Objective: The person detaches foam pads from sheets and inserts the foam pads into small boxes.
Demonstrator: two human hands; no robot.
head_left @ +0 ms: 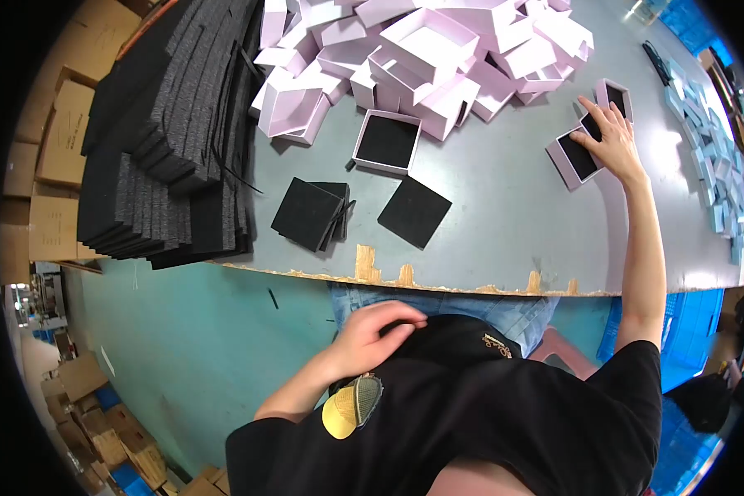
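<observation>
My right hand (613,145) lies with fingers spread over a small group of pale pink boxes at the right of the table. Its thumb reaches over the near box (567,165), which has a black foam lining. Beyond the fingertips stands another pale box (624,93), also black inside. Part of the group is hidden under the hand. Down at my lap, my left hand (372,337) rests against the black shirt, loosely bent, thumb apart from the fingers, with nothing visible in it. A pink box with a black foam pad (388,140) sits mid-table.
A heap of pale pink boxes (430,50) fills the far side. Thick stacks of black foam sheets (161,140) stand at left. Loose black squares (415,212) and a small pile of pads (307,213) lie near the chipped front edge. Light blue boxes (711,157) line the right.
</observation>
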